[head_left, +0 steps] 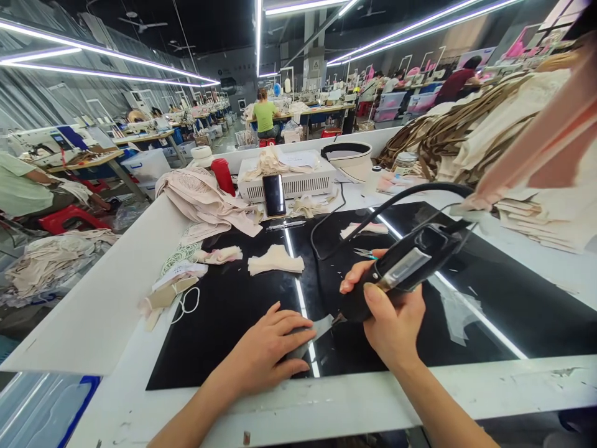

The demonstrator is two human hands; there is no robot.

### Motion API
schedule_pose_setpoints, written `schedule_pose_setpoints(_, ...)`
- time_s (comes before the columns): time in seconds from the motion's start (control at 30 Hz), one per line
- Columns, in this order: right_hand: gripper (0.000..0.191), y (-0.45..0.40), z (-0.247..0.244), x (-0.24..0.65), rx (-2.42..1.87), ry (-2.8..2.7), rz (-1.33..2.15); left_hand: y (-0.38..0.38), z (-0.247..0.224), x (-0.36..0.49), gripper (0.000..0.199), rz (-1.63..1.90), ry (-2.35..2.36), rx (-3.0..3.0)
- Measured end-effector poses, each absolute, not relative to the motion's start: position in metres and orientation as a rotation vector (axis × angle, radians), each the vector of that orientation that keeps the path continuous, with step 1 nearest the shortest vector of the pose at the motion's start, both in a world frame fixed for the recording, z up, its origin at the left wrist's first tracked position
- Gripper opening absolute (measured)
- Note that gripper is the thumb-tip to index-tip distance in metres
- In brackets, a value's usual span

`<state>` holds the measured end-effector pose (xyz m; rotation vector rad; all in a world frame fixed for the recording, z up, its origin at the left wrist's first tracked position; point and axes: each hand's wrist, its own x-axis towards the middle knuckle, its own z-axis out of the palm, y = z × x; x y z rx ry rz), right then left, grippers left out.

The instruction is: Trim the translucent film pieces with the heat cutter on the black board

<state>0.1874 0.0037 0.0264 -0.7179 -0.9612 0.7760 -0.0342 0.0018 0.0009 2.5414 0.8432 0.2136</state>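
Note:
On the glossy black board (224, 330), my left hand (275, 342) lies flat with its fingers spread, pressing on a thin greyish translucent piece (323, 325). My right hand (394, 311) is wrapped round a black handheld tool (405, 264) with a cable at its rear. The tool slants down to the left, and its narrow tip is at the right end of the greyish piece, close to my left fingertips. Whether the tip touches the piece cannot be made out. Part of the piece is hidden under my left hand.
Cream fabric pieces (276, 260), small scissors (364, 253) and a clear scrap (459, 311) lie on the board. Behind stand a phone (274, 195) and a white vented box (308, 180). Fabric heaps (200, 199) flank the board. The tool's cable (396, 198) arches above it.

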Motion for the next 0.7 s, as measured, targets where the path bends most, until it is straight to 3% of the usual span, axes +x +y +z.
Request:
schedule_pose_setpoints(0.33, 0.033, 0.006, 0.025, 0.189, -0.718, -0.995, 0.798, 0.003, -0.004, -0.04, 0.049, 0.316, 0.835, 2.509)
schedule_pose_setpoints(0.5, 0.038, 0.007, 0.03, 0.195, -0.74, -1.068, 0.803, 0.008, -0.019, -0.044, 0.033, 0.634, 1.184, 2.39)
schedule_pose_setpoints(0.63, 0.051, 0.0, 0.031, 0.204, -0.813, -1.032, 0.504, 0.009, -0.023, -0.042, 0.017, 0.676, 1.244, 2.333)
schedule_pose_setpoints(0.7, 0.046, -0.008, 0.027, 0.208, -0.813, -0.955, 0.236, 0.009, -0.022, -0.041, 0.008, 0.681, 1.225, 2.315)
